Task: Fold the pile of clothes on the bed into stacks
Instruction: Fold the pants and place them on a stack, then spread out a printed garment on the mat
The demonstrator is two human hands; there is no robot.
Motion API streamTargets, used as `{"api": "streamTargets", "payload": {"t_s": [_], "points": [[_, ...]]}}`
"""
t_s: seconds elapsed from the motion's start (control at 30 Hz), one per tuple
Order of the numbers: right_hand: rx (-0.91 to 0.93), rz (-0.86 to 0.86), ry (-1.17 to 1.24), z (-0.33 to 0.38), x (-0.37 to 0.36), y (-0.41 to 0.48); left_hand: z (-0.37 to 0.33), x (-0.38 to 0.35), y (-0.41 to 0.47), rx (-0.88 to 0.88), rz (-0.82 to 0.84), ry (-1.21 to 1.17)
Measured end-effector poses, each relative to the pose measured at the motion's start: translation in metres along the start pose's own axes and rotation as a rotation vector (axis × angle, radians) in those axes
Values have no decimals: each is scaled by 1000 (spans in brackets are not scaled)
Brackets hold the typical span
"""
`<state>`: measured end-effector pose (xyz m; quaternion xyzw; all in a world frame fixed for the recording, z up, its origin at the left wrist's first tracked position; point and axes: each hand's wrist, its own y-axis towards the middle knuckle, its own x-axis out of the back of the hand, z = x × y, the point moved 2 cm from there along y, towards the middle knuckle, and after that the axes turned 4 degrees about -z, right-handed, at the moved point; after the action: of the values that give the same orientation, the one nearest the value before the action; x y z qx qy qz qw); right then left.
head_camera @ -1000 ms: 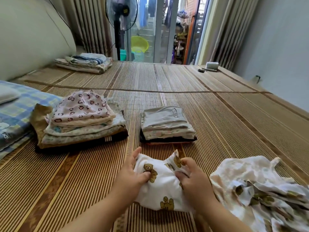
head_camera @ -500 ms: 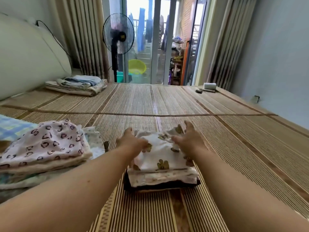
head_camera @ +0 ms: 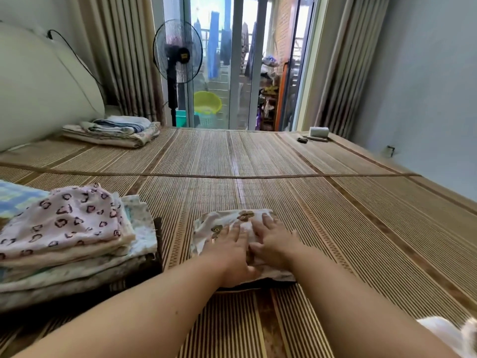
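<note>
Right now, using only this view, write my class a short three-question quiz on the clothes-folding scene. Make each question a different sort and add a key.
1. True or false: the left hand and the right hand both lie with straight fingers on the bear-print garment.
2. Multiple choice: what lies on top of the big stack to the left of the hands? A) a heart-print garment B) a black sock C) a red towel
3. Fill the gap: the standing fan is at the far end of the bed, in front of the glass ____.

Key: 1 true; 2 A; 3 door.
</note>
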<state>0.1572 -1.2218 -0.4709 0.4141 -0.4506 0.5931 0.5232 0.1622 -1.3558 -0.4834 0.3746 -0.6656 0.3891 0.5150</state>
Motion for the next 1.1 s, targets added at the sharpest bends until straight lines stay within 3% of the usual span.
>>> {"api": "streamTargets", "payload": {"t_s": [0.13, 0.23, 0.33, 0.47, 0.67, 0.87, 1.1], "points": [[4, -138, 65, -9, 18, -70, -22, 10, -46, -63, -66, -68], [-9, -125, 86, -25, 25, -137, -49, 9, -96, -143, -86, -87], [-48, -125, 99, -46, 26, -207, -85, 0, -145, -217, -17, -126], [-204, -165, 311, -81, 27, -296, -144, -18, -197, -332, 141, -204], [-406, -288, 371, -132, 22, -368, -217, -62, -235, -497, 170, -152], [-486, -211, 300, -181, -3, -370, -249, -74, -219, -411, 69, -186], [-568, -370, 364, -211, -21, -350, -272, -72, -152, -182, -45, -189]]}}
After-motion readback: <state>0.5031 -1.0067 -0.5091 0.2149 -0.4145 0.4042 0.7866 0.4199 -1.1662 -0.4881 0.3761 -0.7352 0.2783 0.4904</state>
